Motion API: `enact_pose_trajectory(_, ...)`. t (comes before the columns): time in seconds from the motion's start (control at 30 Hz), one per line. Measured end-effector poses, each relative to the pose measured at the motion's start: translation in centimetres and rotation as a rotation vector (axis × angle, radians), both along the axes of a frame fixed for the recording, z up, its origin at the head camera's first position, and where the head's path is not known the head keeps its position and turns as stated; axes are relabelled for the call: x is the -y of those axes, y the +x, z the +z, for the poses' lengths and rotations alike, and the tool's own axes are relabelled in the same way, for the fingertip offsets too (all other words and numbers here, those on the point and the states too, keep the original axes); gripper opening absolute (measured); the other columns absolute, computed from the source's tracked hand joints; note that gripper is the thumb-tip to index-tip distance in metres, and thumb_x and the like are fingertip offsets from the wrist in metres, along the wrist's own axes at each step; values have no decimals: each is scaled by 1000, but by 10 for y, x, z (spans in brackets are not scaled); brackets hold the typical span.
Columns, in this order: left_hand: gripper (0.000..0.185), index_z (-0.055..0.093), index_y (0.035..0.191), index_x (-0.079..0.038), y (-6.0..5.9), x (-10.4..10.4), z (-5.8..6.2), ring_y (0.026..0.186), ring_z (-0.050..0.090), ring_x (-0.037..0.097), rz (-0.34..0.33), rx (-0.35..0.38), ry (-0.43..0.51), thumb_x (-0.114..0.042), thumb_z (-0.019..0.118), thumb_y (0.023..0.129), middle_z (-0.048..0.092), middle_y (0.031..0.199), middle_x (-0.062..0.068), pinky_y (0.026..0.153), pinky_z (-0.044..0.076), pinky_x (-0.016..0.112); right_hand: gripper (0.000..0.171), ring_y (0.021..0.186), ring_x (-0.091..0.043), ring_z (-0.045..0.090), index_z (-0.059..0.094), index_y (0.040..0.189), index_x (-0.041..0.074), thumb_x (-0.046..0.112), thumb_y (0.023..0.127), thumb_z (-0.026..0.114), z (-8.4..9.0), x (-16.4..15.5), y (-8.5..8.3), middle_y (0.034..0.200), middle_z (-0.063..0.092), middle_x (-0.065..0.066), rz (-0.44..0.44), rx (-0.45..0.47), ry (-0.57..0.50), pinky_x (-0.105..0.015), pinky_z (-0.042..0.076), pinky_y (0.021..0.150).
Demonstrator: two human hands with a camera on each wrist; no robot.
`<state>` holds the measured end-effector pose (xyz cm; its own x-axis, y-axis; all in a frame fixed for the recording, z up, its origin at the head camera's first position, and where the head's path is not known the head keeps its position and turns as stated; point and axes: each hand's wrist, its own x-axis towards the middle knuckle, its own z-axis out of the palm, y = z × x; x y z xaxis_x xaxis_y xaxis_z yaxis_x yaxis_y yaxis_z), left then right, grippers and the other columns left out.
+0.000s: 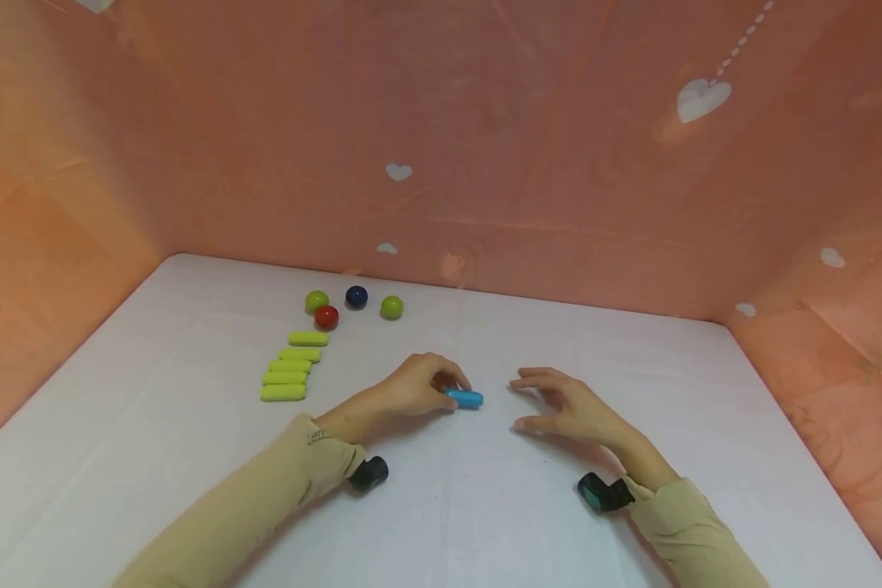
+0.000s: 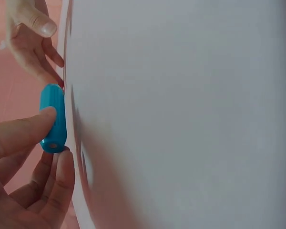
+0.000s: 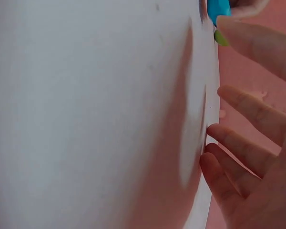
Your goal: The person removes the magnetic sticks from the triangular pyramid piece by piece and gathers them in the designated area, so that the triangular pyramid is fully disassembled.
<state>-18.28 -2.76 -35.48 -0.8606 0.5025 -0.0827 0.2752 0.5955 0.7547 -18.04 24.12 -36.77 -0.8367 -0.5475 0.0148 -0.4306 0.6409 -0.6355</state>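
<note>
Between thumb and fingers, my left hand (image 1: 416,387) pinches a short blue cylinder (image 1: 466,398) with a small hole in its end, plainer in the left wrist view, where the blue cylinder (image 2: 54,119) points away from the palm. To the right of it, my right hand (image 1: 569,412) is held apart from the cylinder, fingers spread and nothing in them. The right wrist view shows this right hand (image 3: 257,157) with the blue piece (image 3: 218,10) beyond its thumb.
Several yellow-green sticks (image 1: 290,367) lie in a slanting column on the white table (image 1: 154,351), left of my left hand. Behind them sit a red ball (image 1: 327,318), a dark blue ball (image 1: 356,296) and two green balls (image 1: 392,307). An orange cloth (image 1: 544,188) with hearts encloses the table.
</note>
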Motion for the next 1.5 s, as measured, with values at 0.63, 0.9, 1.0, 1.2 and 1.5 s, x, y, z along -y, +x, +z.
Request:
enact_pose_trajectory(0.63,22,70,106,-15,24,63,8,94,56,18,118,0,50,-6,67,87,64,103,-1,84,49,32,53,132,-38,42,64,124,11,34,78,78,2,-4,0,138,52,-15,-5,5,1,-59,32,107)
enact_pose_trajectory(0.9,21,70,106,-10,32,94,11,93,59,19,138,-78,47,-4,67,86,66,104,4,84,51,35,53,133,-38,41,64,124,12,35,78,78,2,-5,0,139,52,-15,-11,4,6,-59,31,108)
enact_pose_trajectory(1.0,21,70,106,-9,33,103,11,94,59,20,151,-89,57,-4,68,86,67,103,5,84,51,35,53,133,-38,41,64,124,13,35,78,78,2,-6,-1,139,51,-14,-14,7,4,-59,31,108)
enact_pose_trajectory(1.2,22,71,105,-11,37,121,11,90,61,17,177,-106,57,-3,69,84,68,99,2,82,51,31,52,133,-38,41,64,124,12,34,79,78,4,-5,0,139,51,-15,-8,11,-1,-59,31,107)
enact_pose_trajectory(1.5,25,71,106,-11,51,152,13,97,60,23,235,-171,-1,-3,71,83,67,108,6,84,51,33,51,132,-39,42,64,124,10,32,80,77,6,-5,-1,139,51,-17,2,10,11,-58,34,106)
